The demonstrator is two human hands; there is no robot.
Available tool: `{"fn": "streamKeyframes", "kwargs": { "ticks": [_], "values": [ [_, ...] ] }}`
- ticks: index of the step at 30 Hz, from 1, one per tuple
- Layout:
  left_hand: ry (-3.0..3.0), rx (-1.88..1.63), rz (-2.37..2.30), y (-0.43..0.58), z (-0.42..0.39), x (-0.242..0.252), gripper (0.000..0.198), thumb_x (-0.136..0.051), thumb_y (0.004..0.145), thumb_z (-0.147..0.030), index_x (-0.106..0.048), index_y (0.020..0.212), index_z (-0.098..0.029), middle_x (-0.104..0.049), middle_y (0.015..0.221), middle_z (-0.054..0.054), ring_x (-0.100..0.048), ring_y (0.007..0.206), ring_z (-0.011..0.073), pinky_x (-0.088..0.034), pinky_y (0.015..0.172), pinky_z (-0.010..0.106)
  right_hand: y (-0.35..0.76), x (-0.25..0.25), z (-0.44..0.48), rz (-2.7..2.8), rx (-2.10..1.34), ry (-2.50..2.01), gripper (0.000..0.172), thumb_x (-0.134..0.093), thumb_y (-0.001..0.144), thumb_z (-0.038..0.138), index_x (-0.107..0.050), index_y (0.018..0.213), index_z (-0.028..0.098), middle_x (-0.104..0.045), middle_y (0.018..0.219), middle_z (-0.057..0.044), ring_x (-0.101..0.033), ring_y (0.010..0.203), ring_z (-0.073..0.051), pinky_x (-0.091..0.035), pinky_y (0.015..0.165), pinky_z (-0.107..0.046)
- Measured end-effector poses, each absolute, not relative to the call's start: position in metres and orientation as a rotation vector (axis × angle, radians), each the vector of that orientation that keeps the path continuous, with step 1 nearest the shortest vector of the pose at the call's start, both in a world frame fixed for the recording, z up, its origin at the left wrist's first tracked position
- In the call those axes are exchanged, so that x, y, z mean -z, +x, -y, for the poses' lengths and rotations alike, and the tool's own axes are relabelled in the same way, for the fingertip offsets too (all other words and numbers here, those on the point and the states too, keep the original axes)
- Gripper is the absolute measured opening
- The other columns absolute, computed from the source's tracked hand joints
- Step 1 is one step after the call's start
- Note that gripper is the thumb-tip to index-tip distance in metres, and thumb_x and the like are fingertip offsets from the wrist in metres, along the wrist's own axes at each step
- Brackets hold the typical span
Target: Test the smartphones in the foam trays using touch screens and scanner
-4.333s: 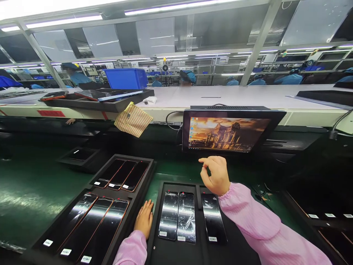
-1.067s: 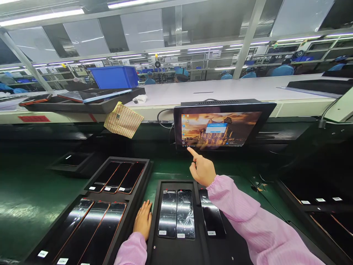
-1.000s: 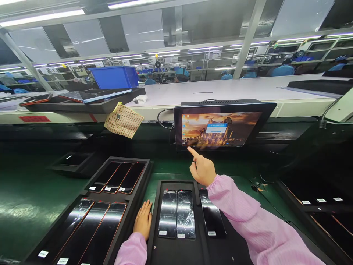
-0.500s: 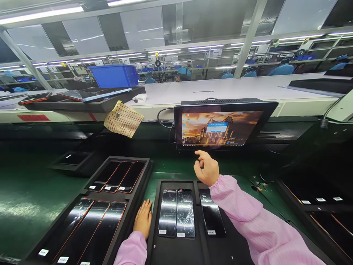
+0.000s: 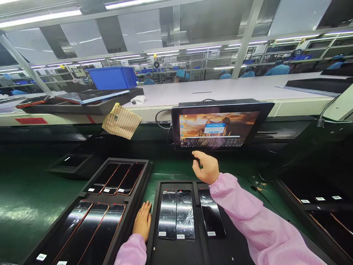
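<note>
My left hand (image 5: 142, 221) lies flat on the green bench between two black trays, its fingers stretched out. My right hand (image 5: 206, 167) is raised just below the lower edge of a touchscreen monitor (image 5: 217, 129), index finger extended, thumb apart and the other fingers curled; it holds nothing. The screen shows a desktop picture, a small dialog box and an on-screen keyboard. In front of me, the black tray (image 5: 179, 254) carries two phone screens (image 5: 167, 215) side by side and another phone screen (image 5: 211, 213) in its right compartment, partly beneath my right sleeve.
To the left, a second black tray (image 5: 127, 206) holds several orange-edged phones (image 5: 102, 233). More phones sit in a tray (image 5: 299, 208) at the right. Above the bench, a shelf (image 5: 165, 94) bears a blue bin (image 5: 111, 78); a yellow dotted sheet (image 5: 121, 121) hangs from its edge. People work in the background.
An on-screen keyboard has appeared along the bottom of the monitor. My right hand stays below the screen with its index finger slightly lower against it; my left hand has not moved.
</note>
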State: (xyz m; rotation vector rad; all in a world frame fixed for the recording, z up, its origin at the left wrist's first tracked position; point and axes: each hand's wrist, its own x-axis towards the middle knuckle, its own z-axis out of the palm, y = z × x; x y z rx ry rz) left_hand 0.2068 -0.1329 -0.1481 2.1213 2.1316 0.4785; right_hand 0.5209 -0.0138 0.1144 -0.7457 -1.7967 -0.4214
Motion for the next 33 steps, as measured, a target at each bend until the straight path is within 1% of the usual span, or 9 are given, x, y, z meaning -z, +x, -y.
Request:
{"fn": "streamKeyframes", "kwargs": {
  "ticks": [2,3,6,10,16,19,23,28,33],
  "values": [
    [2.125,-0.468,-2.131,0.2068,0.1328,0.1476,0.045,-0.028,0.084,-0.021,-0.051,0.122,-0.019,-0.05,0.131,0.007,-0.04,0.124,0.0203,-0.04,0.1,0.042,0.5208,-0.1141,0.0137,1.8,0.398,-0.778,0.019,-0.047,0.074,0.012,-0.045,0.092,0.018,-0.066,0.101,-0.009,-0.05,0.047,-0.007,-0.043,0.048,-0.022],
    [2.125,-0.461,-2.133,0.2067,0.1326,0.1474,0.045,-0.028,0.084,-0.021,-0.051,0.122,-0.019,-0.05,0.131,0.007,-0.04,0.124,0.0206,-0.04,0.1,0.043,0.5207,-0.1135,0.0133,1.804,0.392,-0.8,0.019,-0.047,0.073,0.012,-0.043,0.09,0.019,-0.065,0.107,-0.01,-0.048,0.045,-0.006,-0.042,0.046,-0.022],
    [2.13,-0.467,-2.134,0.2061,0.1325,0.1477,0.044,-0.029,0.084,-0.021,-0.051,0.121,-0.02,-0.05,0.131,0.006,-0.04,0.124,0.0206,-0.04,0.1,0.043,0.5204,-0.1107,0.0115,1.807,0.392,-0.839,0.017,-0.047,0.072,0.012,-0.037,0.081,0.021,-0.062,0.113,-0.012,-0.044,0.041,-0.006,-0.038,0.043,-0.022],
    [2.137,-0.493,-2.121,0.2052,0.1327,0.1491,0.044,-0.03,0.083,-0.021,-0.051,0.121,-0.022,-0.05,0.131,0.004,-0.04,0.124,0.0199,-0.04,0.1,0.042,0.5196,-0.1097,0.0098,1.772,0.408,-0.865,0.019,-0.047,0.071,0.012,-0.033,0.078,0.022,-0.061,0.114,-0.012,-0.042,0.04,-0.006,-0.037,0.043,-0.023],
    [2.132,-0.485,-2.132,0.2053,0.1321,0.1514,0.044,-0.028,0.084,-0.022,-0.051,0.122,-0.02,-0.05,0.131,0.006,-0.041,0.124,0.0204,-0.04,0.1,0.043,0.5191,-0.1116,0.0096,1.812,0.353,-0.964,0.017,-0.046,0.072,0.014,-0.039,0.087,0.02,-0.061,0.115,-0.012,-0.043,0.04,-0.006,-0.037,0.043,-0.023],
    [2.131,-0.5,-2.127,0.2057,0.1319,0.151,0.044,-0.028,0.084,-0.022,-0.051,0.121,-0.02,-0.051,0.13,0.007,-0.041,0.124,0.0208,-0.041,0.099,0.043,0.5202,-0.1102,0.0094,1.742,0.388,-0.94,0.016,-0.046,0.072,0.014,-0.037,0.082,0.021,-0.061,0.114,-0.011,-0.041,0.039,-0.005,-0.037,0.042,-0.023],
    [2.121,-0.487,-2.123,0.206,0.1322,0.1489,0.045,-0.027,0.084,-0.021,-0.051,0.122,-0.019,-0.05,0.131,0.007,-0.04,0.124,0.0202,-0.04,0.1,0.042,0.5225,-0.1095,0.0097,1.758,0.389,-0.978,0.016,-0.047,0.072,0.014,-0.038,0.084,0.021,-0.061,0.114,-0.012,-0.04,0.038,-0.005,-0.036,0.041,-0.022],
    [2.095,-0.519,-2.115,0.2052,0.1327,0.1508,0.044,-0.03,0.083,-0.021,-0.051,0.122,-0.023,-0.05,0.131,0.005,-0.04,0.125,0.0199,-0.039,0.1,0.043,0.5267,-0.1094,0.0122,1.717,0.407,-0.93,0.016,-0.047,0.072,0.013,-0.035,0.079,0.022,-0.063,0.112,-0.011,-0.041,0.039,-0.005,-0.036,0.041,-0.021],
    [2.084,-0.524,-2.12,0.2047,0.1324,0.1519,0.044,-0.031,0.083,-0.022,-0.051,0.122,-0.023,-0.05,0.131,0.005,-0.04,0.125,0.0201,-0.039,0.101,0.043,0.5286,-0.1096,0.0115,1.712,0.408,-0.941,0.016,-0.047,0.072,0.013,-0.036,0.079,0.022,-0.063,0.111,-0.011,-0.042,0.039,-0.006,-0.037,0.042,-0.022]
  ]
}}
